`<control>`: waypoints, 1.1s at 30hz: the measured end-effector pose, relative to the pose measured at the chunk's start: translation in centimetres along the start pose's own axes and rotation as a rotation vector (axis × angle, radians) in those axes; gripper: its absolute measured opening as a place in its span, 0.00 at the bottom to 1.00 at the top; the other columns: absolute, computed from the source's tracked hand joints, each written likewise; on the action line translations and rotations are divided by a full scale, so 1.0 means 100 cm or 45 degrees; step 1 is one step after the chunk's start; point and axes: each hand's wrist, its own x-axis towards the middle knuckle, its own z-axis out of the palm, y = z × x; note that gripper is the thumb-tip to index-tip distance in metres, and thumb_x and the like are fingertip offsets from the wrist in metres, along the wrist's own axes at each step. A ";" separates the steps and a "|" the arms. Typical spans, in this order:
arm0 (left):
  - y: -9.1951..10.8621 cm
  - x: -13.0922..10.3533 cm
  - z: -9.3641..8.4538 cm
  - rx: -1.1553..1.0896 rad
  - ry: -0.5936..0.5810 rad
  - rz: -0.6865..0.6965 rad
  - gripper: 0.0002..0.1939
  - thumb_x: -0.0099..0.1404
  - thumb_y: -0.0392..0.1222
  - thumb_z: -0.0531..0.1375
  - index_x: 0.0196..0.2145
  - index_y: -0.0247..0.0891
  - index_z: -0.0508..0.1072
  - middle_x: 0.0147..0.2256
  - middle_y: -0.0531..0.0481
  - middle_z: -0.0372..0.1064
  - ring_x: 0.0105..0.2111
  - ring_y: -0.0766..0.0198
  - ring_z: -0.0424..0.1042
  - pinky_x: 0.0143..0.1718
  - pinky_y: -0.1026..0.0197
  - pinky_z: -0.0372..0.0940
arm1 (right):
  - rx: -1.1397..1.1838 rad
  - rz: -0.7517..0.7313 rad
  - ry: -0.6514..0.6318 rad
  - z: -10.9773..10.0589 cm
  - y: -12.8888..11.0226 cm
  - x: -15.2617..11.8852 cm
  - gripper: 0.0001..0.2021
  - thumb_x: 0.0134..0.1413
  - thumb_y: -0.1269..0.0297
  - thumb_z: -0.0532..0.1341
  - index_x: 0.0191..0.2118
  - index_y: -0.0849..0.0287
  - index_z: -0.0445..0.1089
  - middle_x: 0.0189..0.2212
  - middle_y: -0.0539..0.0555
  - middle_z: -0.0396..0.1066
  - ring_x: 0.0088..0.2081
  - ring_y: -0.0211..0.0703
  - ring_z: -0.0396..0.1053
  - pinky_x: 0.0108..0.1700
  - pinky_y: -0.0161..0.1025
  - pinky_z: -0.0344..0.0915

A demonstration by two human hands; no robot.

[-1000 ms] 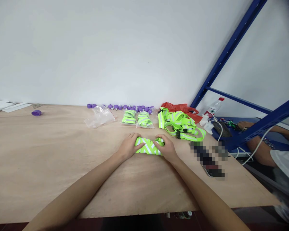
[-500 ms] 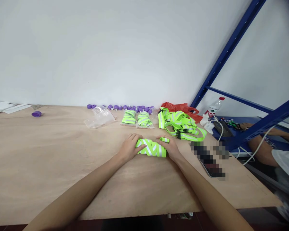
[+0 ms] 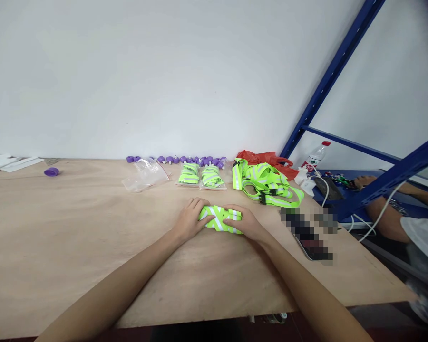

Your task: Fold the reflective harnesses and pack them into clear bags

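Note:
A folded bundle of yellow-green reflective strap (image 3: 218,221) lies on the wooden table (image 3: 92,237) in front of me. My left hand (image 3: 191,219) grips its left end, thumb on top and fingers behind. Around the right end my right hand (image 3: 248,223) is closed, with the thumb across the front. Just beyond are two clear zip bags, a left bag (image 3: 189,174) and a right bag (image 3: 213,176), each with folded strap inside. An unfolded heap of the same strap (image 3: 267,183) with black buckles lies to the right, and a clear plastic bag (image 3: 146,175) to the left.
Several purple caps (image 3: 185,160) line the wall, with one purple cap (image 3: 51,171) at far left. A red plastic bag (image 3: 266,157), a bottle (image 3: 316,154), a blurred-out phone (image 3: 308,237) and a blue metal frame (image 3: 328,85) stand right. Another person's arm (image 3: 385,213) shows beyond.
My right hand has moved left and closed over the bundle's right end. The loose strap end that stuck up there is now pressed down. The view has shifted slightly.

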 end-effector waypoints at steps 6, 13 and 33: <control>-0.008 0.001 0.003 -0.242 0.021 -0.277 0.32 0.61 0.53 0.66 0.57 0.41 0.61 0.55 0.42 0.67 0.53 0.51 0.69 0.53 0.48 0.66 | 0.021 -0.012 0.031 0.001 0.001 -0.001 0.19 0.45 0.57 0.69 0.44 0.57 0.77 0.45 0.54 0.78 0.48 0.53 0.73 0.51 0.48 0.69; -0.017 0.004 0.002 -0.215 -0.054 -0.373 0.45 0.57 0.60 0.68 0.64 0.37 0.58 0.59 0.34 0.66 0.59 0.42 0.65 0.60 0.38 0.58 | 0.024 -0.033 0.083 0.004 0.003 -0.003 0.17 0.46 0.57 0.68 0.43 0.57 0.77 0.43 0.54 0.78 0.45 0.52 0.74 0.47 0.46 0.70; 0.010 0.000 -0.004 -0.469 -0.077 -0.002 0.18 0.64 0.47 0.65 0.49 0.42 0.69 0.50 0.44 0.72 0.50 0.53 0.72 0.52 0.52 0.66 | 0.090 -0.110 0.018 0.002 0.005 0.001 0.15 0.53 0.52 0.66 0.43 0.56 0.74 0.45 0.54 0.75 0.50 0.52 0.71 0.55 0.47 0.65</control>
